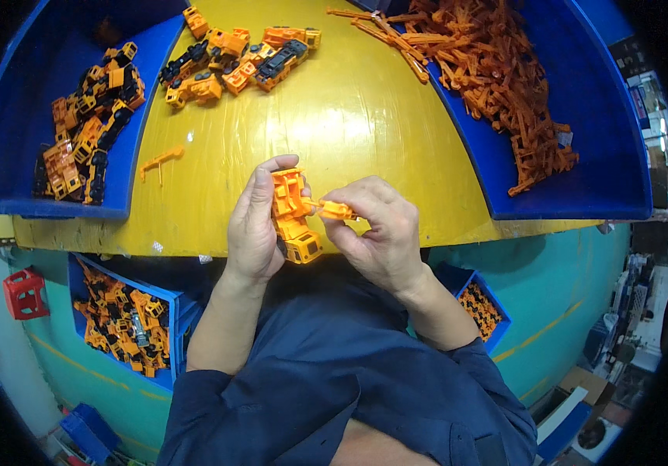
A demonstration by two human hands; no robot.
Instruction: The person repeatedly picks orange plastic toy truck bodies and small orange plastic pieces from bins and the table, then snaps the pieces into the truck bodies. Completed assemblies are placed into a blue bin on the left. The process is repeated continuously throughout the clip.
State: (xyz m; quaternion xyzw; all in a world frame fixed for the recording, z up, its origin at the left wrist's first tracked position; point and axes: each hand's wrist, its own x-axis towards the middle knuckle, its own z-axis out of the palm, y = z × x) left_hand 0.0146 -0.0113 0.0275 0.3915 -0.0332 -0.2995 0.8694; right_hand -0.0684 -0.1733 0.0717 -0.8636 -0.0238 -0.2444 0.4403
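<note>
A yellow table (365,140) above green floor (571,279), red stool (25,293) at left

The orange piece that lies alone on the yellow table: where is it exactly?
In the head view, the orange piece lies on the left side of the yellow table, between the upper-left blue bin and the left hand.

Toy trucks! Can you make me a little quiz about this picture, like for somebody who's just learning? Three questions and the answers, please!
1. Which hand has its grip on the orange toy truck above the lap?
2. True or false: more toy trucks lie on the yellow tabletop.
3. What colour are the heaped thin parts in the upper-right blue bin? A) green B) orange C) white

Key:
1. The left hand; the right hand pinches a small orange piece.
2. True.
3. B
</note>
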